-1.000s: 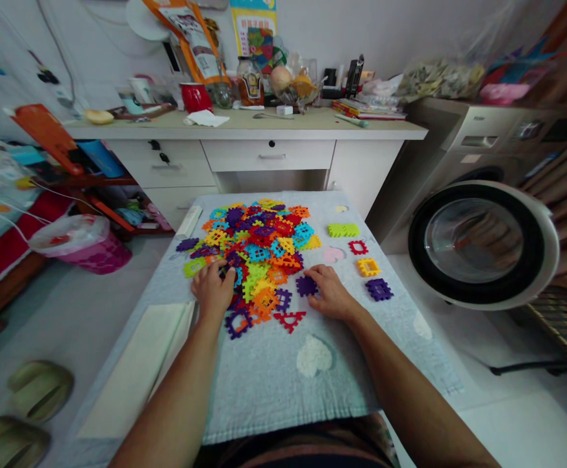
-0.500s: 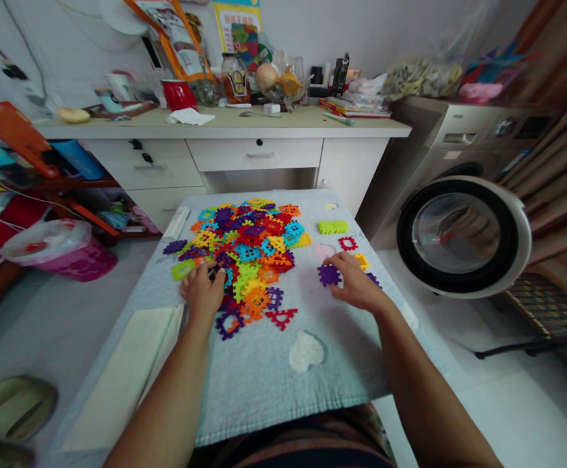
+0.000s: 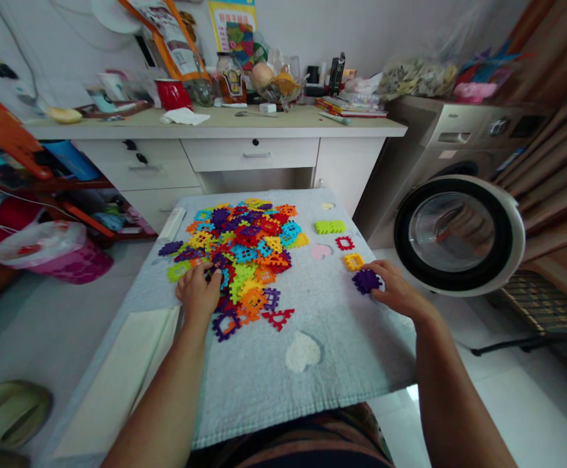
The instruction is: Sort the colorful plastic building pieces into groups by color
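Now the purple piece [image 3: 365, 281] is seemingly pinched by the right hand [image 3: 396, 294] at the desk's [image 3: 264, 390] three o'clock, clear of the pile [image 3: 244, 250], which is steadied at seven o'clock by the left hand [image 3: 198, 294], its grip unseen.

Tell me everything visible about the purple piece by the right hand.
The purple piece is a small, flat, plastic-looking tile with a toothed outline. It lies on the light blue cloth, apart from the colourful pile, just nearer than a yellow piece. The right hand touches its right edge with its fingertips; whether they grip it cannot be told.
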The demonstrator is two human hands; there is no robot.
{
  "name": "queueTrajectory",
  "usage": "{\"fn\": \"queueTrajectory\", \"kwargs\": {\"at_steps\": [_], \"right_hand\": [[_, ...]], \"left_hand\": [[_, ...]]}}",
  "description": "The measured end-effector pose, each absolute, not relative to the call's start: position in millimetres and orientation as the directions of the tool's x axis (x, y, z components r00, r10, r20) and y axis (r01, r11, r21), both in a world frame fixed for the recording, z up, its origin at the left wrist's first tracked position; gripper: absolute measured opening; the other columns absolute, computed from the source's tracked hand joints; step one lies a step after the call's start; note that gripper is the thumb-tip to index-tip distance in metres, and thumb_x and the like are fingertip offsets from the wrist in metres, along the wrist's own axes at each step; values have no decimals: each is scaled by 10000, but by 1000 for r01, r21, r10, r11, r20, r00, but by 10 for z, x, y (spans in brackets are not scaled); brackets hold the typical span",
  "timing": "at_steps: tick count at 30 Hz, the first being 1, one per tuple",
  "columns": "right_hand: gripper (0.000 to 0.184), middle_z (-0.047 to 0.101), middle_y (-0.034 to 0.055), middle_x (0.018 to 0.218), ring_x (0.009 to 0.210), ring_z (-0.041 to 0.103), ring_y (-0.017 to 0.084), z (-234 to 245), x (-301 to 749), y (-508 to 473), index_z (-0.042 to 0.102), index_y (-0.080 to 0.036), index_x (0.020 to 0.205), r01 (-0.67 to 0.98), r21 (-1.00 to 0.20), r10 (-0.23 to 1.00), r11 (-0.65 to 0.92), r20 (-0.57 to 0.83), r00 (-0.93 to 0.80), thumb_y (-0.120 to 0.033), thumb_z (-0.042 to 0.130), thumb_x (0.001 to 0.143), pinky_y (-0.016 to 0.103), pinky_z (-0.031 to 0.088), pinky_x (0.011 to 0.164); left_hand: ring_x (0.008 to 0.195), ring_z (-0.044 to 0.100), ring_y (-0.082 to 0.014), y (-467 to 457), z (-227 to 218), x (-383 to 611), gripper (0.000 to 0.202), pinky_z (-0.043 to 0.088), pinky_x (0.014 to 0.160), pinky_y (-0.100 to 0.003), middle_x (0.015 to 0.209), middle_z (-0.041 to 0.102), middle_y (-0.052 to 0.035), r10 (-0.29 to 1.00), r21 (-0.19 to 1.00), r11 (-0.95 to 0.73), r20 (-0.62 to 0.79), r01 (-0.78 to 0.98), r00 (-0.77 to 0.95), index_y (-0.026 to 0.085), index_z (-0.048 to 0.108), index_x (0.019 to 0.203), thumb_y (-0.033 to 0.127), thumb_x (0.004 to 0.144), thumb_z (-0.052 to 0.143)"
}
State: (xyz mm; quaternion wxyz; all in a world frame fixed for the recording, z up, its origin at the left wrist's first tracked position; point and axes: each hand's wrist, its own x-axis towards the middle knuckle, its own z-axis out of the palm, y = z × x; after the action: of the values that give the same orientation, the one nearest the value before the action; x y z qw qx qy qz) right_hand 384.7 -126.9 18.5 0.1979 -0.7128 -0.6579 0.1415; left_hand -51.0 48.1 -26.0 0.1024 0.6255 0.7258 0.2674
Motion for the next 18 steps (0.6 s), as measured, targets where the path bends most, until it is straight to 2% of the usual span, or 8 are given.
{"fn": "queueTrajectory", "kwargs": {"at_steps": [11, 18], "right_hand": [[637, 551, 98, 1289, 1221, 545, 282, 95, 3851, -1281, 652, -267, 1284, 887, -457, 995, -65, 32, 90, -103, 578, 673, 484, 426, 1096], [626, 519, 119, 1348, 1285, 504, 293, 174, 3794, -1255, 597, -238, 1355, 890, -453, 993, -52, 76, 96, -143, 594, 736, 493, 376, 1146]], "left_hand": [[1281, 495, -327, 469, -242, -506, 435, 325, 1125, -512, 1310, 614, -137, 963, 530, 71, 184, 845, -196, 226, 663, 1237, 464, 912, 500], [1283, 500, -329, 471, -238, -498, 423, 330, 1125, -516, 1315, 619, -140, 964, 524, 76, 181, 849, -198, 218, 661, 1242, 435, 912, 508]]}}
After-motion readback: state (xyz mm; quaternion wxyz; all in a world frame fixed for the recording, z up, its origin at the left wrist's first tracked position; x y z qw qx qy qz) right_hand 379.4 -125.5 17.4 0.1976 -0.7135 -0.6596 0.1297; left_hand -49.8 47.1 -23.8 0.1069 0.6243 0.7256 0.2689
